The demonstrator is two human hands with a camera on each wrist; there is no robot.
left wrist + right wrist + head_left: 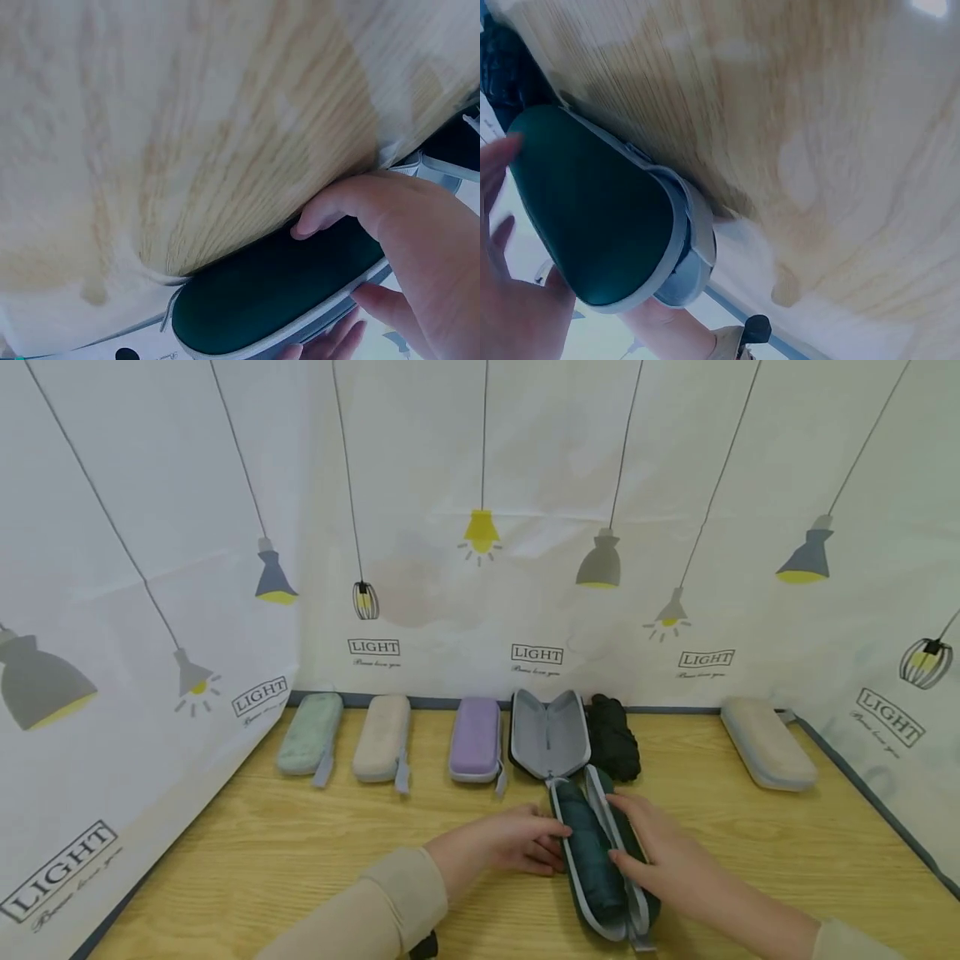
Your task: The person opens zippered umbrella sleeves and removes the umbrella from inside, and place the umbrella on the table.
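From my station I'm curling the left grip (521, 842) round one side of a partly open green case (262, 292) on the table (300, 868) and pinching its lid with the right grip (667, 852); a rolled dark-green bundle (588, 852) is lying inside.

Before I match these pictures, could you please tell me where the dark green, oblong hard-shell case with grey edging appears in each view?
Head: dark green case, lower right of centre, between the left hand and right hand.
Left wrist: dark green case, bottom centre.
Right wrist: dark green case, left of centre.
Shared landmark: yellowish wood-grain tabletop.
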